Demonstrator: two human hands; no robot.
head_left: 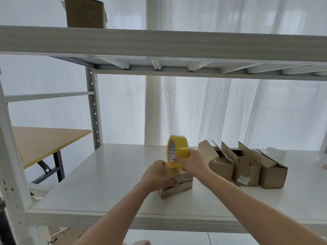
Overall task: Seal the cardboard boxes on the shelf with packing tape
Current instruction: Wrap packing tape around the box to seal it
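The left hand curled over the near top edge of a small cardboard box, gripping it down against the white shelf board. Just beyond it, the right hand pinched a yellow packing tape roll that stood on edge on the box's lid, with fingers at its core. 3 open-flapped boxes stood to the right of that hand. The box looked light and thin-walled, so it would probably slide or dent, and bracing it at edges and corners seemed safest. The roll looked stiff and best gripped through its core.
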